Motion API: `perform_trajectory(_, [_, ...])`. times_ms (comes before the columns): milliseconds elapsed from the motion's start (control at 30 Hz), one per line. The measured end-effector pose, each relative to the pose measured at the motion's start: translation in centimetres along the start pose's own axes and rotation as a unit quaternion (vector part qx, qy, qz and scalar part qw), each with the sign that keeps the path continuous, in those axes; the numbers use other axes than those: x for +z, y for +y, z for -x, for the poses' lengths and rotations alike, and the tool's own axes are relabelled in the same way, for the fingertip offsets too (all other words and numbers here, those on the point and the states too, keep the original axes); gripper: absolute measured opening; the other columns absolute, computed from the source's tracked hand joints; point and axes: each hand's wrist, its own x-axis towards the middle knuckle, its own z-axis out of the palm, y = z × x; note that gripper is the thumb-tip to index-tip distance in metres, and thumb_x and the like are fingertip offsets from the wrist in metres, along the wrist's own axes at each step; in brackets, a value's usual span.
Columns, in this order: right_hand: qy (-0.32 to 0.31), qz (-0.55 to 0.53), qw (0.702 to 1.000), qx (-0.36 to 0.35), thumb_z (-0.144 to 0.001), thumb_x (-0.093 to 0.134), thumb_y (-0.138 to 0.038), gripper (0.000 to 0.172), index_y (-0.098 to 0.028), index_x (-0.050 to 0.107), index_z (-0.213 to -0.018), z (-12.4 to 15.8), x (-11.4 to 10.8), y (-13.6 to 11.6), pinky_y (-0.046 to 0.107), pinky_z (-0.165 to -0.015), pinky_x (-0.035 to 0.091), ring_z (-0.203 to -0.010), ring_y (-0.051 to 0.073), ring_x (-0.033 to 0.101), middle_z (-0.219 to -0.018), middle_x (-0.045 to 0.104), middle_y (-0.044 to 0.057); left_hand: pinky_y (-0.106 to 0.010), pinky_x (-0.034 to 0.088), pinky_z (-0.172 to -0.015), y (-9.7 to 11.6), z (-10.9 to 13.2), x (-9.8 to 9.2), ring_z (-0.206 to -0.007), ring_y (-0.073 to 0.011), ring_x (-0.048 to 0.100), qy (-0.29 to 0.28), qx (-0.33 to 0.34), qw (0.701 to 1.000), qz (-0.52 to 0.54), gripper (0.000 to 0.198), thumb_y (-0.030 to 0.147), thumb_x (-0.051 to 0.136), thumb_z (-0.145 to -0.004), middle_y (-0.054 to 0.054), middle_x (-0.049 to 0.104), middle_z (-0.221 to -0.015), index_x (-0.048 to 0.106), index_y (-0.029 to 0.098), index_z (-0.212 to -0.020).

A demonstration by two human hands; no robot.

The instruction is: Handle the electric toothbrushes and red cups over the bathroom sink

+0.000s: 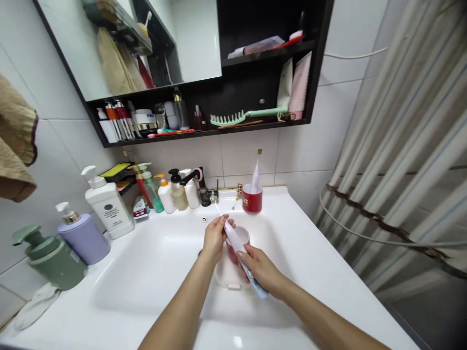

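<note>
Over the white sink [153, 272], my left hand [214, 239] is closed in a pinch on a thin white toothbrush [217, 208] that sticks up and away from it. My right hand [261, 269] is wrapped round a white toothpaste tube [233, 239] with a blue end. The tube's top reaches my left fingertips. A red cup [241, 234] stands just behind both hands, partly hidden by them. A white object [226, 278] lies under the hands; I cannot make out what it is.
A second red cup [251, 198] holding a toothbrush stands by the black tap [202, 187]. Pump bottles [107, 204] line the left rim and back wall. A shelf [204, 131] with a green comb hangs above. A striped curtain [408, 160] hangs on the right.
</note>
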Motion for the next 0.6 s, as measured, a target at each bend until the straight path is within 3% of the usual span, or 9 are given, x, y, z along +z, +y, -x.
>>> perform_trajectory(133, [-0.028, -0.071, 0.996, 0.055, -0.070, 0.038, -0.038, 0.022, -0.016, 0.039, -0.073, -0.1, 0.4, 0.7, 0.019, -0.038, 0.036, -0.041, 0.004, 0.040, -0.058, 0.041, -0.004, -0.021, 0.042, -0.059, 0.3, -0.6, -1.1, -0.055, -0.0104, 0.056, 0.007, -0.012, 1.000, 0.012, 0.011, 0.020, 0.052, -0.062, -0.004, 0.058, -0.058, 0.051, 0.011, -0.067])
perform_trajectory(233, [-0.019, -0.060, 0.996, 0.058, -0.068, 0.041, -0.039, 0.023, -0.017, 0.040, -0.072, -0.1, 0.4, 0.6, 0.018, -0.038, 0.035, -0.041, 0.004, 0.040, -0.057, 0.041, -0.005, -0.021, 0.042, -0.059, 0.3, -0.7, -1.3, -0.053, -0.0092, 0.055, 0.033, -0.006, 0.999, 0.022, 0.007, 0.019, 0.050, -0.064, -0.003, 0.057, -0.056, 0.050, 0.011, -0.064])
perform_trajectory(400, [-0.096, -0.127, 0.981, 0.110, -0.071, 0.032, -0.043, 0.027, -0.017, 0.037, -0.072, -0.1, 0.4, -0.2, 0.018, -0.035, 0.032, -0.037, 0.003, 0.038, -0.057, 0.042, -0.005, -0.020, 0.042, -0.059, 0.4, -0.5, -1.1, -0.050, -0.0078, 0.054, 0.066, -0.014, 0.996, 0.055, 0.006, 0.016, 0.049, -0.064, -0.002, 0.056, -0.053, 0.049, 0.011, -0.061])
perform_trajectory(533, [-0.020, -0.003, 0.997, 0.069, -0.070, 0.036, -0.039, 0.023, -0.017, 0.039, -0.074, -0.2, 0.7, 0.0, 0.017, -0.033, 0.030, -0.037, 0.004, 0.038, -0.054, 0.039, -0.006, -0.020, 0.042, -0.055, 0.3, -0.6, -1.1, -0.050, -0.0087, 0.054, 0.072, 0.002, 0.995, 0.067, 0.006, 0.017, 0.048, -0.065, -0.002, 0.055, -0.051, 0.048, 0.011, -0.062])
perform_trajectory(600, [-0.016, 0.009, 0.997, 0.072, -0.071, 0.034, -0.040, 0.023, -0.017, 0.039, -0.073, -0.2, 0.9, 0.1, 0.017, -0.033, 0.031, -0.037, 0.004, 0.038, -0.055, 0.039, -0.006, -0.019, 0.042, -0.054, 0.2, -0.6, -1.2, -0.049, -0.0085, 0.054, 0.078, 0.005, 0.995, 0.069, 0.006, 0.016, 0.047, -0.066, -0.001, 0.055, -0.051, 0.048, 0.011, -0.063])
